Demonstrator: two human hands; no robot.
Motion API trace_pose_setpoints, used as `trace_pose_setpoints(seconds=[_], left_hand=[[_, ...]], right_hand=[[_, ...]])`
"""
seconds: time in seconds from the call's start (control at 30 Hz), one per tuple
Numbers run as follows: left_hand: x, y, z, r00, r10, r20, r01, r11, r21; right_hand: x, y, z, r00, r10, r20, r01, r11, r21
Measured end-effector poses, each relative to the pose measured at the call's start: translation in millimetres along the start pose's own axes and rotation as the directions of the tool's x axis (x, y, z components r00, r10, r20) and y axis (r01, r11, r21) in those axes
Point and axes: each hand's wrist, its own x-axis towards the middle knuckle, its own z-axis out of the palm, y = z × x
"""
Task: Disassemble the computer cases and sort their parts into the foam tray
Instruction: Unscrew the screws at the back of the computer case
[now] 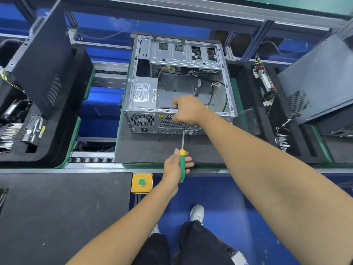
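Head view, only one there is: the open grey steel computer case [179, 85] sits on its side on a dark grey foam pad [152, 148] on the conveyor tabletop, side panel off, rear panel toward the person; the silver boxy power supply [142, 92] is bolted into the left rear corner, with loose black and yellow cables trailing across the bare floor of the case. The left hand [176, 166] is wrapped round the green-and-yellow handled screwdriver [182, 159], its shaft pointing at the rear panel just below the right hand [188, 110]; that right hand is curled over the top rear edge of the case, gripping it to steady it.

Handling guess: the case looks stiff and fairly light now it's mostly gutted, but stamped edges can be sharp, so hold it by the folded rim like it is now; the power supply looks like the dense bit, grab it by its flat sides, not the cables.

Containers: the black foam tray on the right [267, 119] holds a green circuit board [264, 83] standing in a slot, plus small metal bits lower down I can't identify; the black foam tray on the left [63, 131] has a finned heatsink [9, 134] and a drive-like block [33, 131]; tiny dark screw [159, 140] lying loose on the pad.
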Motion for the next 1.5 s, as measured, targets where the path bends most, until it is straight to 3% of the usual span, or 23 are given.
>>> trace_pose_setpoints(seconds=[0.3, 0.93, 1.23, 1.4, 1.5], left_hand=[[-4, 3, -9, 0.997, 0.067, 0.032, -0.072, 0.986, 0.151], [-2, -5, -45, 0.986, 0.163, -0.033, -0.148, 0.952, 0.267], [4, 3, -57, 0.988, 0.153, -0.011, -0.14, 0.928, 0.346], [10, 16, -69, 0.963, 0.264, 0.044, -0.239, 0.77, 0.592], [15, 28, -79, 0.93, 0.359, 0.078, -0.248, 0.455, 0.856]], right_hand=[[0, 0, 0, 1.0, 0.004, -0.001, -0.004, 1.0, -0.011], [-1, 0, -3, 0.997, -0.042, 0.058, 0.044, 0.999, -0.026], [-5, -3, -11, 0.99, 0.027, 0.138, -0.066, 0.955, 0.288], [6, -2, -11, 0.983, 0.054, 0.175, -0.12, 0.912, 0.392], [10, 1, -12, 0.981, 0.054, 0.186, -0.123, 0.916, 0.382]])
